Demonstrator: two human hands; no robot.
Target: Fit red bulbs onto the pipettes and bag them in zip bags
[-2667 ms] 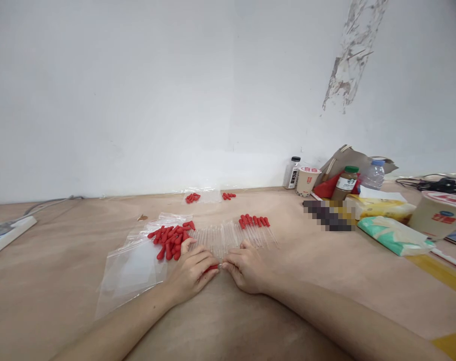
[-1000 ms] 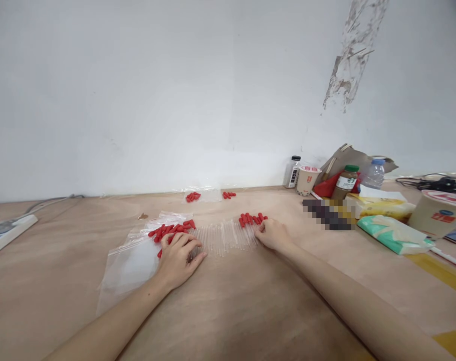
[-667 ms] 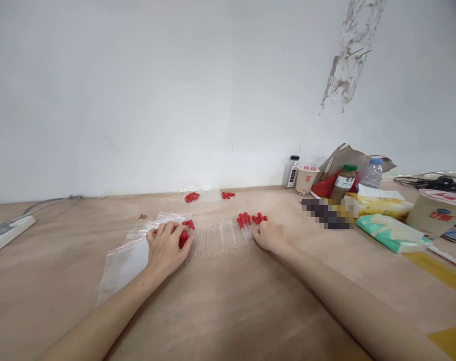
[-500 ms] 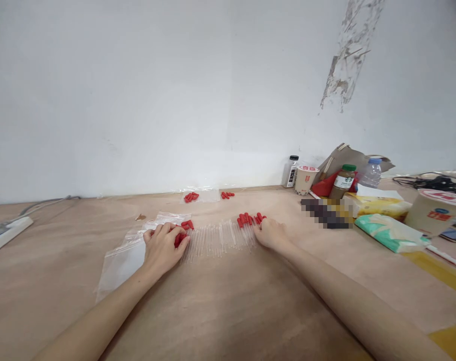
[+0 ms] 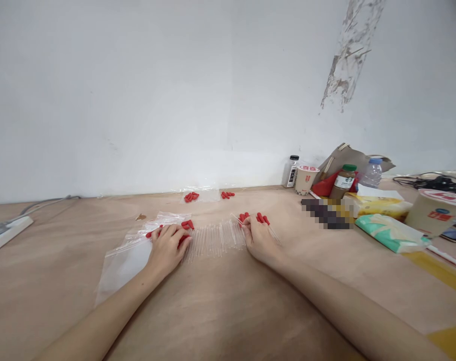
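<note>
I have my left hand [image 5: 167,249] at the left of the work area, palm down and fingers curled over a pile of small red, bulb-shaped caps [image 5: 188,225]. Those caps lie at the right edge of some clear flat plastic zip bags [image 5: 117,271]. I cannot tell whether the fingers there grip any of them, since the knuckles hide the tips.

My right hand [image 5: 260,242] is narrowed to a pinch, holding 1 thin clear tube [image 5: 236,218] that slants up toward the far left from the fingertips. Just beside that hand, 2 red-capped clear tubes [image 5: 263,218] show on its far right side, their thin stems running near and right; more red caps show behind the fingers. Between my 2 hands, a row of slim clear tubes [image 5: 209,241] lies side by side on the brown paper-like surface [image 5: 216,311].

Farther off, near the white wall [image 5: 138,90], I see a clear plastic bag [image 5: 210,195] with 2 small groups of red caps at its left and right. Well to the right stand a brown bottle with a green cap [image 5: 344,184] and a large beige paper cup [image 5: 423,218]. At the far left I have a white power strip [image 5: 10,234].
</note>
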